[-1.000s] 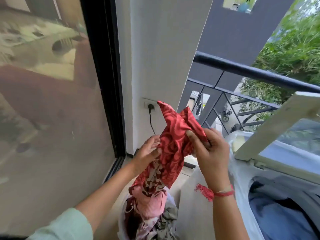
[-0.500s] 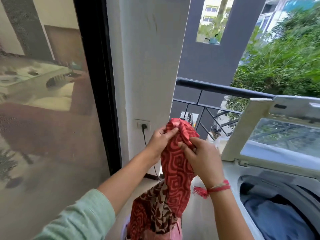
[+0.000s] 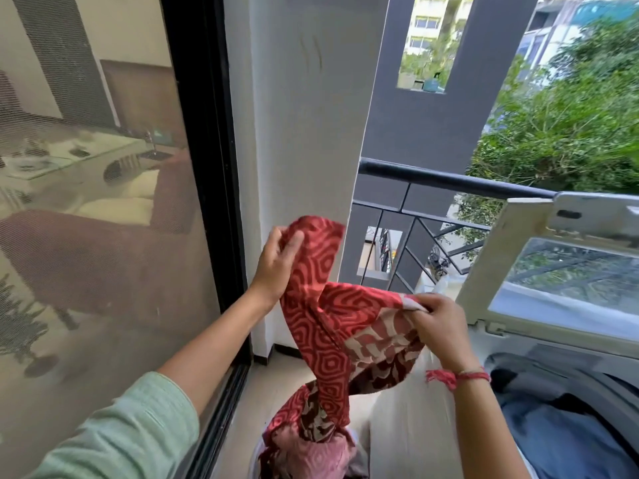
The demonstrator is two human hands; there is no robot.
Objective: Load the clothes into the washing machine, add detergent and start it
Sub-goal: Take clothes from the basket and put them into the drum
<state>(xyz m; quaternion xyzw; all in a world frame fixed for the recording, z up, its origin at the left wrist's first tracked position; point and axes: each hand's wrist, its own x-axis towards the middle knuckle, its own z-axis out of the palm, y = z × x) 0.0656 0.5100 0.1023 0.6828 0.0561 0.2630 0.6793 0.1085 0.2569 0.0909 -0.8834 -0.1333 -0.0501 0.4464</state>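
The pale tiled floor (image 3: 273,392) lies well below the fingers (image 3: 294,243) of the left hand (image 3: 276,267) and runs from the sliding door's track toward the white wall. On it, straight down between those fingers and the fingers (image 3: 420,305) of the right hand (image 3: 442,326), stands a laundry basket (image 3: 255,459) (only a sliver of pale rim shows). It holds a heap of pink and brown clothes (image 3: 311,454), and the lower end of the red patterned cloth (image 3: 321,340) trails into it. Below and to the right of the right fingers stands the washing machine (image 3: 553,354), just beside the basket.
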